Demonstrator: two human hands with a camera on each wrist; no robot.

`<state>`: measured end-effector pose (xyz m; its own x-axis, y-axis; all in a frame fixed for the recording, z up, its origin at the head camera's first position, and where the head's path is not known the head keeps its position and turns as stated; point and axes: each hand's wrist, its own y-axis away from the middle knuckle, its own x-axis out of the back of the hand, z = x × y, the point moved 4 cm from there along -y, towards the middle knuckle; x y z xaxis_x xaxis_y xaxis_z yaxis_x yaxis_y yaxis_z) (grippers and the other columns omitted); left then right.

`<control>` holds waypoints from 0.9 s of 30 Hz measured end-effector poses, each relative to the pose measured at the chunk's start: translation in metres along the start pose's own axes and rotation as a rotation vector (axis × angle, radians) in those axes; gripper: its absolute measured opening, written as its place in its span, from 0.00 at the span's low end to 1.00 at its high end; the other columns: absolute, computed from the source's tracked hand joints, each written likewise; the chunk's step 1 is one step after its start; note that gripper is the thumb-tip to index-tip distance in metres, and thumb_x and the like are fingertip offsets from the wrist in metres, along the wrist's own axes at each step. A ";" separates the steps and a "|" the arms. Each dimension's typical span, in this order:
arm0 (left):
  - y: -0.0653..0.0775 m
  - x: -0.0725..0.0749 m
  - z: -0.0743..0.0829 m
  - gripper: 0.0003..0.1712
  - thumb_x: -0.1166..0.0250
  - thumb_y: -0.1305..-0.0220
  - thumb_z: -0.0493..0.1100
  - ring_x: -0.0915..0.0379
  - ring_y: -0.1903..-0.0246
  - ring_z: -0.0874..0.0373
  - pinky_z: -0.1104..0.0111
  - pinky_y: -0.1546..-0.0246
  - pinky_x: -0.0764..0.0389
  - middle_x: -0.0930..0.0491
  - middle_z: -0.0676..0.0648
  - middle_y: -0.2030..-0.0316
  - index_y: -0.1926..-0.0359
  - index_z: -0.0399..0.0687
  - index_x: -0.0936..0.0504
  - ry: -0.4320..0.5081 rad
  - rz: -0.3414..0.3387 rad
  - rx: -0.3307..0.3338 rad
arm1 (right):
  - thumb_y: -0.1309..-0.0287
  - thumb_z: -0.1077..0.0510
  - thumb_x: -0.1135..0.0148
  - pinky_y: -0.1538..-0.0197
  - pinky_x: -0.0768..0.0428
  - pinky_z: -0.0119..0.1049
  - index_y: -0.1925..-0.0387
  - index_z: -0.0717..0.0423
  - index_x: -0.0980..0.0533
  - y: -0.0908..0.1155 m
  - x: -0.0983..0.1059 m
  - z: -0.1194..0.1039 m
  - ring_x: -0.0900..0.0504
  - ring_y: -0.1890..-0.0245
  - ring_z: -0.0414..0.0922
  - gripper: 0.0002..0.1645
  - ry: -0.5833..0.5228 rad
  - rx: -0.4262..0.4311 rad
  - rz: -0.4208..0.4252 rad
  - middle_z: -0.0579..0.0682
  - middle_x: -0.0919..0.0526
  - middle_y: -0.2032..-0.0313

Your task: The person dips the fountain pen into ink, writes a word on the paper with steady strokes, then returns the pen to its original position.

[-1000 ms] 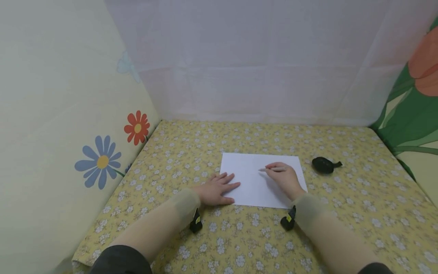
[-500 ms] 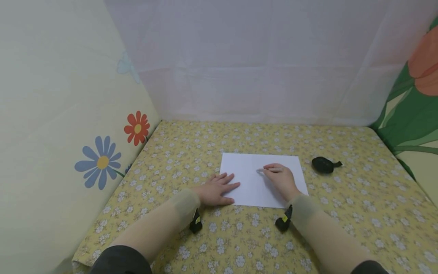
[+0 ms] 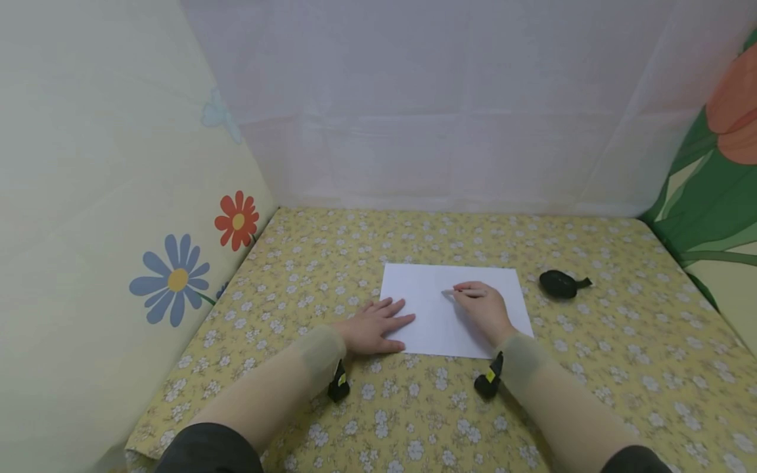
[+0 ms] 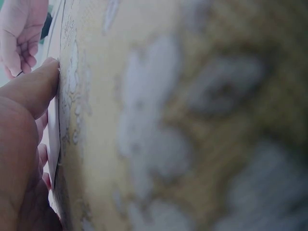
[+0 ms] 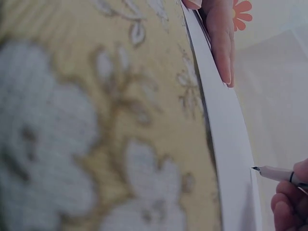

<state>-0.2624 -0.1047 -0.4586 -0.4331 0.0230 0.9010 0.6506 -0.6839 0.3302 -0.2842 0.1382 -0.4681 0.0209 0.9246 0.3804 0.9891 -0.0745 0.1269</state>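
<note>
A white sheet of paper point(image 3: 426, 279) lies on the flowered tablecloth. My left hand point(image 3: 376, 328) rests with spread fingers over the sheet's lower left corner; its thumb point(image 4: 41, 86) lies along the near edge in the left wrist view. Over the right half of the sheet, my right hand point(image 3: 487, 316) pinches a slim, light-coloured pen point(image 3: 478, 293) that points left. In the right wrist view the pen's dark tip point(image 5: 255, 168) is right at the paper's surface, with curled fingers point(image 5: 284, 209) behind it. No clear marks show on the sheet.
A black, rounded object with a short tail point(image 3: 558, 284) lies to the right of the paper. Yellow tablecloth point(image 3: 331, 243) with white flowers covers the table. A pale hanging sheet point(image 3: 461, 131) stands behind, with flower-printed cloth at both sides.
My right hand has shifted slightly left with the pen, and the pen's tip has moved a little left over the paper. My left hand and the sheet stay where they were.
</note>
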 end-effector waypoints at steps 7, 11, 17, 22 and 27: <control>0.001 0.001 0.001 0.40 0.53 0.32 0.69 0.73 0.26 0.50 0.48 0.30 0.67 0.66 0.51 0.24 0.25 0.67 0.51 0.011 0.002 -0.004 | 0.37 0.51 0.38 0.48 0.23 0.43 0.51 0.54 0.19 -0.002 0.000 0.001 0.23 0.48 0.48 0.17 0.004 0.013 0.004 0.53 0.20 0.47; 0.001 0.002 0.002 0.40 0.53 0.32 0.68 0.74 0.26 0.50 0.48 0.30 0.67 0.66 0.51 0.24 0.25 0.66 0.51 0.015 0.000 -0.006 | 0.38 0.51 0.38 0.47 0.23 0.44 0.51 0.55 0.19 -0.002 -0.001 0.001 0.22 0.48 0.49 0.17 -0.007 0.015 0.000 0.54 0.20 0.47; 0.002 0.003 0.003 0.40 0.52 0.32 0.68 0.73 0.26 0.49 0.48 0.30 0.67 0.66 0.50 0.24 0.25 0.66 0.51 0.013 -0.003 -0.008 | 0.38 0.52 0.37 0.50 0.22 0.43 0.52 0.56 0.18 -0.002 0.000 0.001 0.22 0.50 0.49 0.16 -0.013 0.017 0.004 0.55 0.19 0.49; 0.001 0.003 0.002 0.40 0.52 0.32 0.68 0.73 0.26 0.49 0.48 0.30 0.67 0.66 0.50 0.24 0.25 0.66 0.51 0.011 -0.001 -0.002 | 0.39 0.52 0.36 0.52 0.23 0.41 0.53 0.57 0.18 0.001 0.002 -0.001 0.22 0.50 0.49 0.16 -0.020 0.015 -0.004 0.55 0.19 0.49; 0.001 0.001 0.001 0.40 0.53 0.32 0.69 0.74 0.26 0.51 0.49 0.30 0.67 0.66 0.52 0.24 0.25 0.67 0.52 0.004 0.000 0.001 | 0.40 0.51 0.35 0.54 0.25 0.38 0.55 0.55 0.17 0.003 0.002 -0.001 0.23 0.52 0.47 0.15 -0.019 -0.001 -0.016 0.53 0.19 0.49</control>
<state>-0.2620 -0.1049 -0.4573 -0.4356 0.0202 0.8999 0.6509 -0.6834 0.3305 -0.2814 0.1398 -0.4663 0.0073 0.9325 0.3612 0.9892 -0.0597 0.1341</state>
